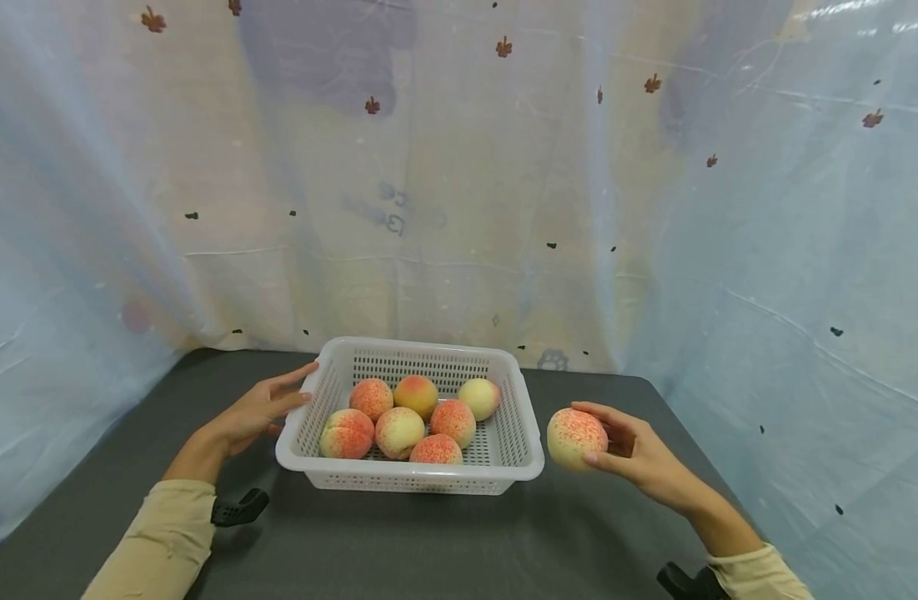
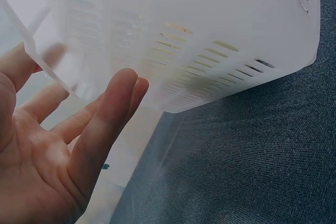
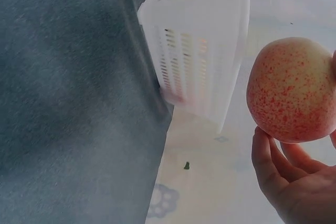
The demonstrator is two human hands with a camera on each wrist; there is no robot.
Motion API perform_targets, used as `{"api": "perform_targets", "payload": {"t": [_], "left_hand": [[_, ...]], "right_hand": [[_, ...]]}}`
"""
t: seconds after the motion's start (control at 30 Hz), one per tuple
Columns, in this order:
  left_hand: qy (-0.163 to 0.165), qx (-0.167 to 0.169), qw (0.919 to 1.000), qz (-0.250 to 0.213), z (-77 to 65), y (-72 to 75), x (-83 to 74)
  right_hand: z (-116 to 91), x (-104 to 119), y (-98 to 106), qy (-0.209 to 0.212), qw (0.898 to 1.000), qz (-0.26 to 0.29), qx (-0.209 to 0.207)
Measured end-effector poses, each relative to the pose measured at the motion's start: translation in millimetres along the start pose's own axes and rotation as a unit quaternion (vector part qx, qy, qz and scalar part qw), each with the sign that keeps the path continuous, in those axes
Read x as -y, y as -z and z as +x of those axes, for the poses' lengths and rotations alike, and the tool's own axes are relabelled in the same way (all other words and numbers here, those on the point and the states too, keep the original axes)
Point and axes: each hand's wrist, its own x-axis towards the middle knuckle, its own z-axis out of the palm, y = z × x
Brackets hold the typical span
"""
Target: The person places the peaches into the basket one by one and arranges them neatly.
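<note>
A white plastic basket [image 1: 409, 468] with slotted walls stands on the dark table and holds several red-and-yellow peaches [image 1: 399, 432]. My left hand [image 1: 250, 414] is at the basket's left side, its fingers fairly straight and touching the rim. In the left wrist view, that hand [image 2: 63, 156] has its fingers spread along the basket's outer wall [image 2: 210, 14]. To the right of the basket, my right hand [image 1: 639, 454] pinches a speckled peach [image 1: 576, 438] above the table. The right wrist view shows this peach [image 3: 292, 90] between thumb and fingers, apart from the basket.
The dark grey table [image 1: 338, 550] extends around the basket. Pale plastic sheeting [image 1: 443, 208] with small leaf prints hangs behind and at both sides. Each wrist wears a black device, such as the one [image 1: 239, 507] by the left sleeve.
</note>
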Motion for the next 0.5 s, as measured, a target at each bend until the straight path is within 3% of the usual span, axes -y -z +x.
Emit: {"api": "perform_targets", "payload": {"t": [0.5], "left_hand": [[-0.001, 0.001, 1.0, -0.001, -1.0, -1.3, -2.6]], "right_hand": [[25.1, 2.2, -14.8, 0.03, 1.0, -0.001, 0.003]]}}
